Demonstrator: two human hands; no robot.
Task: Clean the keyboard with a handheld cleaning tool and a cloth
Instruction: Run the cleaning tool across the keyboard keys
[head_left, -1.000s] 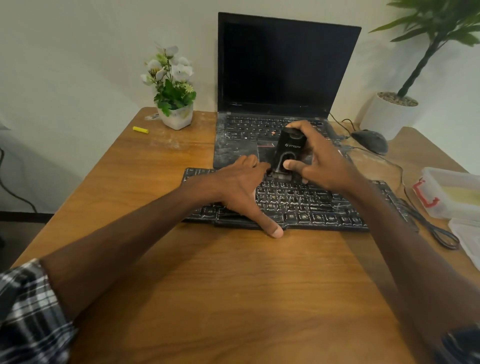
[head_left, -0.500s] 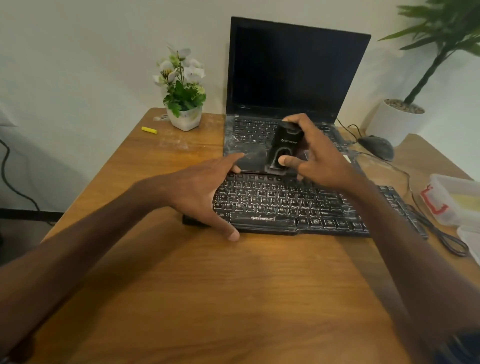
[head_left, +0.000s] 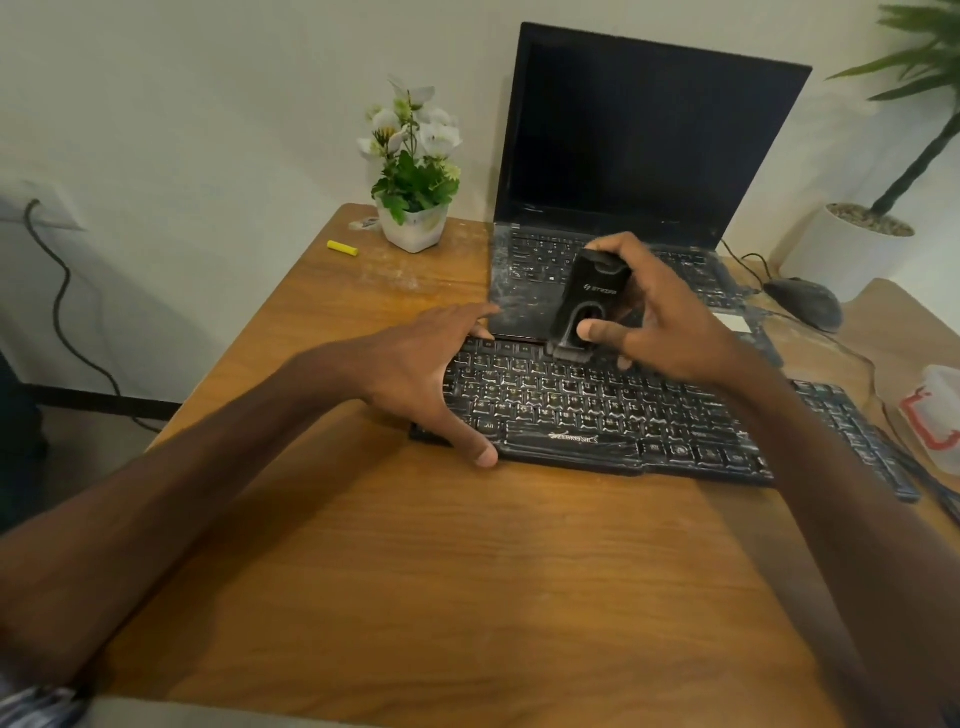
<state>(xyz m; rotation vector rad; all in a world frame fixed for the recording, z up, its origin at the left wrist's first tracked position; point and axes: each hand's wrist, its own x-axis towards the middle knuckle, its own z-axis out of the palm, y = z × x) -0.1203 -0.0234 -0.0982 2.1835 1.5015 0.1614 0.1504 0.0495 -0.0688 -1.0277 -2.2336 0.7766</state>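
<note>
A wooden desk (head_left: 467, 597) carries an open laptop (head_left: 649, 140) with a dark screen. Just in front of it, touching or nearly touching its front edge, lies the black keyboard (head_left: 597, 415), streaked with pale dust across its keys. The left hand (head_left: 415, 364) lies spread over the keyboard's left end, fingers straight and reaching to the rear edge, thumb at the front edge. It holds nothing and seems to brace the board. The right hand (head_left: 670, 322) grips the tool (head_left: 587, 301), a black handheld cleaner held upright and slightly tilted, with the thumb across its front and the fingers curled round its top and far side. Its bristles (head_left: 569, 354) meet the top key row near the middle of the board. The step in hand looks like the brushing pass, early on, since most keys show dust. The next move calls for drawing the bristles along each row with light, even pressure while the left hand steadies the board. No cloth is plainly visible, so the wiping step seems not yet begun.
</note>
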